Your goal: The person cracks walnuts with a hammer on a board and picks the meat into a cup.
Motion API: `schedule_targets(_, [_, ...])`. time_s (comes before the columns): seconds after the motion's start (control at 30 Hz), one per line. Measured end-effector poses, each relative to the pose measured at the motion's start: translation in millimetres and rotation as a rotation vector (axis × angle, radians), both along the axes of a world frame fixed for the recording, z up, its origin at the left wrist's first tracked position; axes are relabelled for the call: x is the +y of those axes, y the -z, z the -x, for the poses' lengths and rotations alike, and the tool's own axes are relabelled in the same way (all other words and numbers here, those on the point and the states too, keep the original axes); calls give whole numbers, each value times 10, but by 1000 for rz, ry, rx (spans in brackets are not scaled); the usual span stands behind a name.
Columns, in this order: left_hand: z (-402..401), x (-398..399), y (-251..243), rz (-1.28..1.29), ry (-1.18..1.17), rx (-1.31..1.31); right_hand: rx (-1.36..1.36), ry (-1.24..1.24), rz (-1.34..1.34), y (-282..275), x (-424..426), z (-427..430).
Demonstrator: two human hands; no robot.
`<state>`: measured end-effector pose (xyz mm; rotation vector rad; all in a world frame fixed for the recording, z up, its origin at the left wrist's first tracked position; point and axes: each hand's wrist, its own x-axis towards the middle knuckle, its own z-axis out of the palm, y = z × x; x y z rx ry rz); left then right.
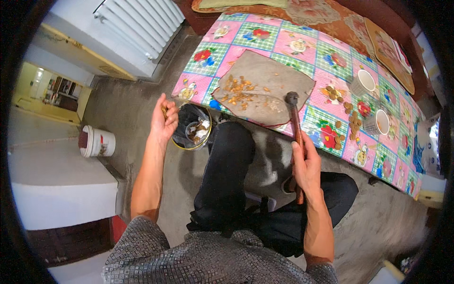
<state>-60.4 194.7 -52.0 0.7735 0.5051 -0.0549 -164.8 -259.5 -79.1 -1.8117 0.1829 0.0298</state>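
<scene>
My right hand (306, 167) grips a hammer (297, 124) by its reddish wooden handle. The dark metal head is over the right side of a grey cloth (259, 67) on the table. Cracked brown shell pieces (237, 88) are strewn over the cloth's left half, with paler crumbs near its front edge. My left hand (165, 119) is raised off the table's left end, fingers curled around some brown shell pieces (164, 111), mostly hidden. Just right of it, on the floor, stands a bin (211, 131) lined with a black bag, holding white and brown waste.
Round brown nuts or fruit stones (354, 124) lie on the patterned tablecloth (298, 46) right of the hammer. Nearby stand two paper cups, one farther back (363, 81), another nearer (377, 122). A white bucket (103, 143) is on the floor at left, below a radiator (142, 25).
</scene>
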Motion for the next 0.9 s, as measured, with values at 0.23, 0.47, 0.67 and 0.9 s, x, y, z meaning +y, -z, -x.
schedule_targets(0.23, [148, 836, 1548, -296, -90, 310, 6, -14, -61, 3, 74, -3])
schedule_targets(0.47, [66, 1026, 1924, -903, -87, 387, 2, -4, 7, 29, 66, -18])
schedule_targets(0.67, [-4, 1114, 1755, -968, -247, 292, -98, -27, 47, 66, 24, -23])
schedule_targets(0.9, [-43, 1081, 1690, -1274, -84, 461, -36, -32, 86, -65, 39, -26])
